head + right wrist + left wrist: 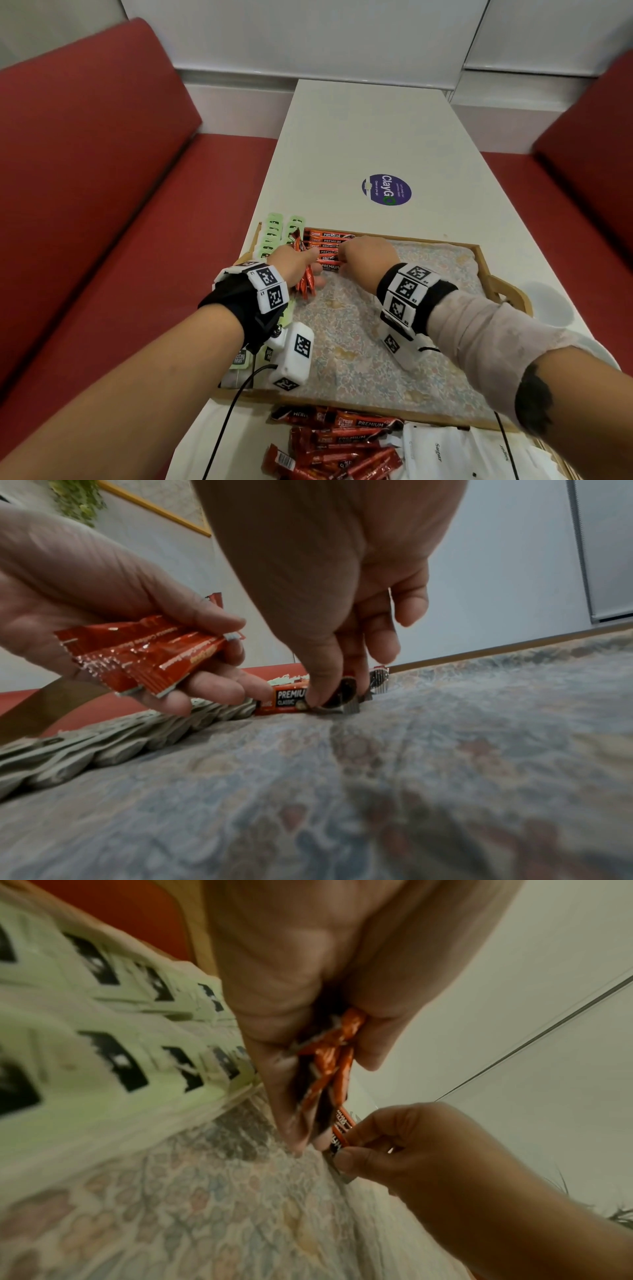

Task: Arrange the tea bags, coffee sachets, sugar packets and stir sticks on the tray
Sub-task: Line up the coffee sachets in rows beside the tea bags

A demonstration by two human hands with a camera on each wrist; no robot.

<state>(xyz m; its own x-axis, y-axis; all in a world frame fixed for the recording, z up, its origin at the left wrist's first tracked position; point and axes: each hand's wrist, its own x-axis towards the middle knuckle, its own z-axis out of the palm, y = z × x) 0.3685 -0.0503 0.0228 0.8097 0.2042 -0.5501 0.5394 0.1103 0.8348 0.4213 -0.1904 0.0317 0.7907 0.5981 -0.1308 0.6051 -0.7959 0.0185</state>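
On the white tabletop (376, 137) a wooden tray (493, 270) lined with flowered cloth carries green tea bags (274, 233) along its left edge and a row of red coffee sachets (329, 246) at its far left corner. The step in hand looks like laying out coffee: the left hand (294, 263) grips a bundle of sachets while the right hand (366, 257) pinches one sachet (284, 700) down at the near end of the row. Next, that one likely needs squaring, then another drawn from the bundle.

"PREMIUM" on coffee sachets (327, 247), "ClayGo" on table sticker (386, 189) (purple), "Sugar" on sugar packets (436, 452)
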